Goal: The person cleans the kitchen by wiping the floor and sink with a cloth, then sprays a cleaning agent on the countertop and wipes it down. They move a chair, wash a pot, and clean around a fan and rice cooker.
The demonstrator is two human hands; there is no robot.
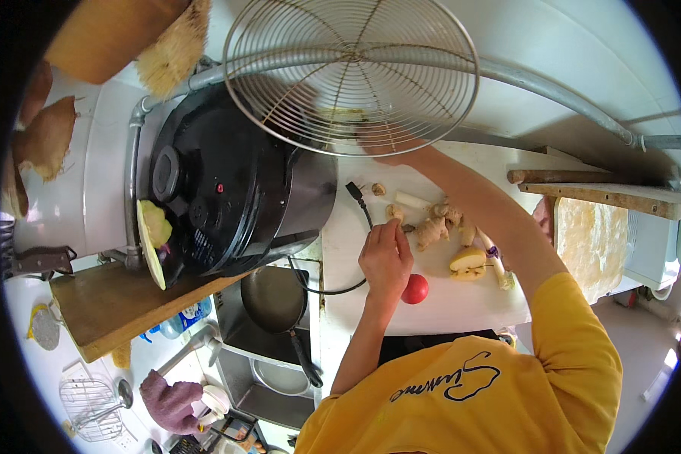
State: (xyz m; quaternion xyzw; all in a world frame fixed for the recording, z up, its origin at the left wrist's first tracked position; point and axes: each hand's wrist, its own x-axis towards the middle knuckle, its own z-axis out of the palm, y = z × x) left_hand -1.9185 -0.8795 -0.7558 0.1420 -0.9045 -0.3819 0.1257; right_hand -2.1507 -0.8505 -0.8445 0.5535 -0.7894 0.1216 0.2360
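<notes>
My left hand [386, 256] is over the white countertop [349, 309], its fingers drawn together beside a small piece of ginger [394, 213]. Whether anything is pinched in them is hidden. A round red tomato-like item [415, 289] sits by that wrist. My right hand [387, 142] reaches to the back of the counter, seen partly through a round wire strainer [352, 54]; its fingers are obscured. Under and beside the right forearm lie ginger root [433, 231], a pale stalk piece [413, 200], a cut yellow fruit or vegetable [469, 264] and a scallion end with a purple band [496, 258].
A black electric cooker [227, 176] stands left on a wooden shelf [147, 306]. Its black cord and plug [354, 192] cross the counter. Below are a sink [272, 397] and a frying pan [275, 298]. A metal pipe [550, 91] runs along the wall; wooden boards [601, 196] stand right.
</notes>
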